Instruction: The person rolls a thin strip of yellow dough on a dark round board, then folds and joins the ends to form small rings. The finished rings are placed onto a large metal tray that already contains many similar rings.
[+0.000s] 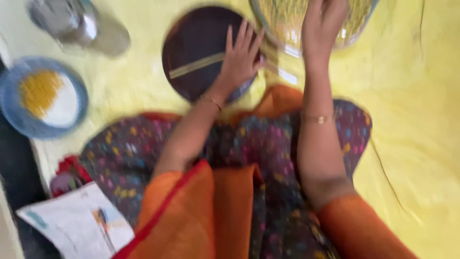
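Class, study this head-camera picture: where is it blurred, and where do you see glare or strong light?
Head view: motion blur smears the whole frame, so edges are soft on the left hand resting on the dark round plate and on the right hand at the glass bowl; bright glare streaks the bowl's rim; the yellow cloth is evenly, brightly lit.

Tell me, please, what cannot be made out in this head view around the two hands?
- Right hand: fingertips cut off by the top edge, so its grip on the glass bowl is unclear.
- Bowl's contents: motion-blurred yellow streaks.
- Thin pale strip on the dark round plate under the left hand: too blurred to identify.
- Metal vessel: blurred.
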